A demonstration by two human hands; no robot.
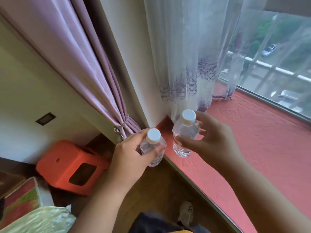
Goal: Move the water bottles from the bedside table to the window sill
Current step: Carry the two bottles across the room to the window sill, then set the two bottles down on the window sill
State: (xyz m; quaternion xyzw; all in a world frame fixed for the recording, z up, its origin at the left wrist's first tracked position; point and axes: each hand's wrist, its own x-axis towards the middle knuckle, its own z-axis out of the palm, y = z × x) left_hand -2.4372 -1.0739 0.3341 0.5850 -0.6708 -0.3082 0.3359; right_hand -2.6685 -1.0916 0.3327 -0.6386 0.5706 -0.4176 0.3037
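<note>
Two clear water bottles with white caps are in my hands. My left hand grips the left bottle in the air, just off the front edge of the window sill. The right bottle is upright over the sill's left corner, its base at or just above the red surface; I cannot tell if it touches. My right hand holds it loosely, thumb in front and fingers behind. The bedside table is out of view.
A sheer white curtain hangs to the sill just behind the right bottle. A tied-back purple curtain hangs at the left. An orange plastic stool stands on the wooden floor below. The window glass borders the sill's far side.
</note>
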